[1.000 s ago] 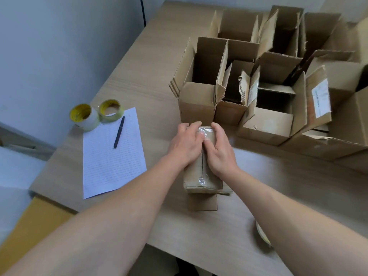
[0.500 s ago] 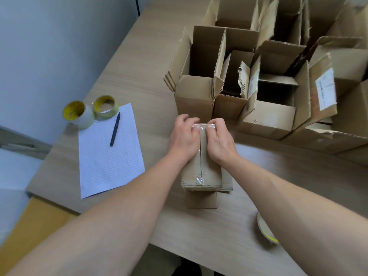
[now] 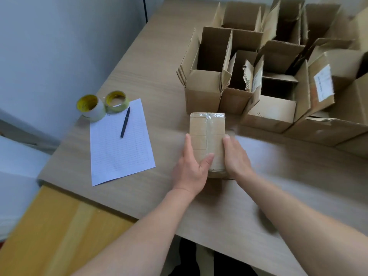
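A small closed cardboard box (image 3: 207,134), taped along its top seam, lies on the wooden table (image 3: 151,64) in front of me. My left hand (image 3: 191,166) grips its near left side, thumb lying across the top. My right hand (image 3: 236,158) holds its near right side, fingers along the edge. The box's near end is hidden by my hands.
Several open empty cardboard boxes (image 3: 207,76) crowd the table's far right. To the left lie a lined sheet of paper (image 3: 117,144) with a black pen (image 3: 125,122) on it, and two tape rolls (image 3: 91,106) near the table's left edge.
Both hands slid back from the box's far end to its near sides. The taped top now shows in full. The view shifted.
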Demonstrator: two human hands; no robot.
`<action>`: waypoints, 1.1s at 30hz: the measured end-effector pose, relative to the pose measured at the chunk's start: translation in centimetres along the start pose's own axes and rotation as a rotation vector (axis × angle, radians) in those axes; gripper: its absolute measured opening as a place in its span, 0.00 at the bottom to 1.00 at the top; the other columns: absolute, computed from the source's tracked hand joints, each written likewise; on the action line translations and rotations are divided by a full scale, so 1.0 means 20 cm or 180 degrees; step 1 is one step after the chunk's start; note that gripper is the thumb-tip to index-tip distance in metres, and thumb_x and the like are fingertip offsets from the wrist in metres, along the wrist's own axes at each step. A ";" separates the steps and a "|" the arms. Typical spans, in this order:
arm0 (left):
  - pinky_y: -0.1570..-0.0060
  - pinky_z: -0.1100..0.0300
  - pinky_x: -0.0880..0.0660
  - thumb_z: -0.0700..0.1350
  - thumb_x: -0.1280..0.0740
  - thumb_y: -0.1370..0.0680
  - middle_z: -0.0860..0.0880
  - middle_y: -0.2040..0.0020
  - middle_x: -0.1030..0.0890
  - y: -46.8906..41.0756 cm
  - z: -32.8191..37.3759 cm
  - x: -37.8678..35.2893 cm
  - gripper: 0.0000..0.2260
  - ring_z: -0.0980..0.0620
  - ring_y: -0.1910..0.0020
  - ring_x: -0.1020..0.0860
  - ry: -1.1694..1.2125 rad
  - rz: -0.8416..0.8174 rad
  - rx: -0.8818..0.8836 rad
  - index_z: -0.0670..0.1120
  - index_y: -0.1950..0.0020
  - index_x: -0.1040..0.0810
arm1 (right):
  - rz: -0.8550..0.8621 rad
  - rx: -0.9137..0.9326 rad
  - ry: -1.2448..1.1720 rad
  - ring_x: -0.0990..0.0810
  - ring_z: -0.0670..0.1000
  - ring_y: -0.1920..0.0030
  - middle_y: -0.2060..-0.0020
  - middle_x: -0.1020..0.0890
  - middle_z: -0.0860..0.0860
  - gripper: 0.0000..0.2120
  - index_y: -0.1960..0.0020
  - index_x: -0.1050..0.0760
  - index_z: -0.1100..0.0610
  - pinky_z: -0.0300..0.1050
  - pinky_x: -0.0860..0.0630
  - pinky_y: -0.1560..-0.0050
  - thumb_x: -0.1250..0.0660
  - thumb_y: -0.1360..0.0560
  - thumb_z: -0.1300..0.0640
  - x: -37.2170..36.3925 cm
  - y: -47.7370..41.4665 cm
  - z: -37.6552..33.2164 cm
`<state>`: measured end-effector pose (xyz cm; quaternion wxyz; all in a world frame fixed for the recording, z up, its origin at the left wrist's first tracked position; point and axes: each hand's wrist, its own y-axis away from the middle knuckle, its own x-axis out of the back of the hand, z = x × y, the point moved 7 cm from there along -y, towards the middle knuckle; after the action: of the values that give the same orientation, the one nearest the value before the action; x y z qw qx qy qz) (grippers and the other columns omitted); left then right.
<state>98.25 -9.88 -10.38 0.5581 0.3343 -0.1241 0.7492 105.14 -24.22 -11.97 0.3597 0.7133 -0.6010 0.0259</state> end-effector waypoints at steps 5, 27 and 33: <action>0.35 0.49 0.29 0.66 0.46 0.21 0.51 0.40 0.19 -0.07 0.00 0.07 0.26 0.48 0.38 0.23 0.1144 -0.0287 0.0674 0.50 0.36 0.24 | 0.0158 -0.0192 -0.0126 0.24 0.58 0.37 0.37 0.20 0.55 0.33 0.35 0.23 0.53 0.57 0.30 0.33 0.57 0.20 0.34 -0.02 0.19 0.07; 0.47 0.52 0.23 0.52 0.23 0.33 0.52 0.45 0.26 0.24 0.77 -0.10 0.25 0.52 0.49 0.25 0.0726 -0.1178 -0.0300 0.48 0.42 0.30 | 0.0791 0.0434 -0.2080 0.32 0.54 0.65 0.65 0.28 0.57 0.05 0.55 0.26 0.57 0.41 0.30 0.73 0.37 0.30 0.63 0.84 0.62 0.10; 0.56 0.55 0.22 0.43 0.30 0.28 0.51 0.53 0.26 0.43 0.98 -0.45 0.12 0.51 0.55 0.26 0.0584 -0.1529 -0.0447 0.46 0.48 0.29 | 0.1779 0.0445 -0.1398 0.29 0.50 0.61 0.64 0.25 0.52 0.08 0.58 0.24 0.59 0.44 0.32 0.63 0.41 0.32 0.60 1.25 0.76 0.35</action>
<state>98.81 -30.50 0.07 0.7507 0.2454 -0.0418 0.6120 95.99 -49.27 1.83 0.1514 0.5329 -0.8325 0.0104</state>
